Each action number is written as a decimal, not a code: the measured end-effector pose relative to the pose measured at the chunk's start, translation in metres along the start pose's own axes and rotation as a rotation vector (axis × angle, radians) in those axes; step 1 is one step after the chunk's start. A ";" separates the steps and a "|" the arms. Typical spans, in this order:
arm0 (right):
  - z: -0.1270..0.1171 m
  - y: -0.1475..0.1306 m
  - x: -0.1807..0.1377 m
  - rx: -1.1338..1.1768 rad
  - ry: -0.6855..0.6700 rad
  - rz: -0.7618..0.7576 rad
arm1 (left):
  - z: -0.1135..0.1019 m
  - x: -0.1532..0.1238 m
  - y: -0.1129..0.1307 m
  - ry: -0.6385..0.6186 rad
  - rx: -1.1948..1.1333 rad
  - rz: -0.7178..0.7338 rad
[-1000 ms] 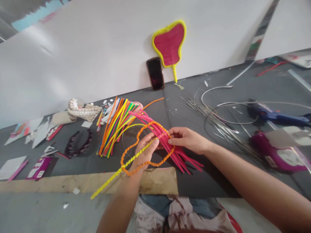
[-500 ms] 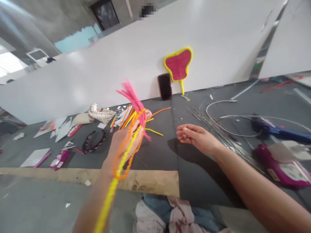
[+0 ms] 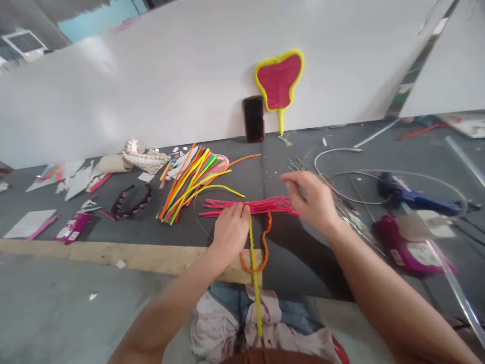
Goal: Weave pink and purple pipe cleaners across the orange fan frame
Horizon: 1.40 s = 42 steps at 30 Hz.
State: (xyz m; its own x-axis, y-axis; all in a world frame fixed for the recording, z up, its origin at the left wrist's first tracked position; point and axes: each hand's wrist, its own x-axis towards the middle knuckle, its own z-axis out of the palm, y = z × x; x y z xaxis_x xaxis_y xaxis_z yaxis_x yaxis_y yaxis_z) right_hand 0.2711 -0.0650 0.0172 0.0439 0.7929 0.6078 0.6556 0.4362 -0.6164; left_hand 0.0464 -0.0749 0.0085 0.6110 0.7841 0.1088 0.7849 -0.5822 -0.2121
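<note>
My left hand (image 3: 229,230) is closed over the middle of a bundle of pink pipe cleaners (image 3: 261,206), which lies flat across the dark mat (image 3: 295,263). The same hand pins an orange twisted loop (image 3: 265,242) and its yellow twisted stem (image 3: 254,283), which runs back toward my lap. My right hand (image 3: 314,202) hovers at the right end of the pink bundle. It is blurred by motion, its fingers slightly curled.
A pile of mixed coloured pipe cleaners (image 3: 189,182) lies behind my left hand. A phone (image 3: 253,119) and a pink, yellow-rimmed fan shape (image 3: 279,81) lean on the white wall. Thin wires (image 3: 348,212), a blue glue gun (image 3: 413,194) and a magenta packet (image 3: 409,247) lie right. A dark headband (image 3: 131,202) lies left.
My left hand has brought the pink bundle and orange loop down from the air and laid them flat on the mat. My right hand has moved toward the bundle's right end.
</note>
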 end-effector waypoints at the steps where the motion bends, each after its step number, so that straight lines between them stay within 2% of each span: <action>1: 0.006 -0.006 -0.004 -0.041 -0.103 -0.095 | 0.000 -0.003 -0.007 0.032 -0.037 -0.003; 3: 0.020 -0.016 -0.013 -0.129 -0.301 -0.215 | 0.000 -0.009 -0.019 0.082 -0.088 -0.031; 5: 0.032 -0.022 -0.023 -0.248 -0.462 -0.250 | 0.003 -0.015 -0.027 0.078 -0.106 -0.061; 8: 0.042 -0.023 -0.034 -0.384 -0.622 -0.197 | 0.009 -0.024 -0.030 0.004 -0.112 -0.052; 12: 0.041 -0.019 -0.039 -0.423 -0.757 -0.116 | 0.017 -0.031 -0.027 -0.062 -0.138 -0.024; 21: 0.041 -0.023 -0.034 -0.452 -0.847 -0.053 | 0.018 -0.032 -0.029 -0.075 -0.204 -0.026; 26: 0.041 -0.028 -0.035 -0.467 -0.853 -0.047 | 0.020 -0.032 -0.030 0.022 -0.186 -0.019; 29: 0.035 -0.030 -0.025 -0.432 -0.864 -0.040 | 0.016 -0.025 -0.033 0.098 -0.191 0.000; 31: 0.029 -0.029 -0.005 -0.382 -0.803 -0.019 | 0.012 -0.016 -0.037 0.151 -0.193 0.016; 34: 0.026 -0.011 0.049 -0.181 -0.524 0.043 | 0.005 0.002 -0.045 0.257 -0.190 0.042; 35: 0.028 0.000 0.072 -0.076 -0.413 0.105 | 0.004 0.008 -0.048 0.303 -0.196 0.053; 38: 0.041 0.045 0.145 0.156 -0.020 0.463 | 0.005 0.017 -0.055 0.471 -0.264 0.073; 42: 0.060 0.106 0.225 0.144 0.215 0.587 | 0.011 0.018 -0.060 0.618 -0.393 0.042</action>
State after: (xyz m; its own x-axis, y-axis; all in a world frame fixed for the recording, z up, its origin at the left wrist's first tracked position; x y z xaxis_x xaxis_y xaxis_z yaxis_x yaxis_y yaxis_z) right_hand 0.3055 0.1854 0.0583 0.5249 0.8206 0.2260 0.3693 0.0197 -0.9291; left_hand 0.0092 -0.0235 0.0128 0.4970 0.5622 0.6610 0.6674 -0.7345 0.1229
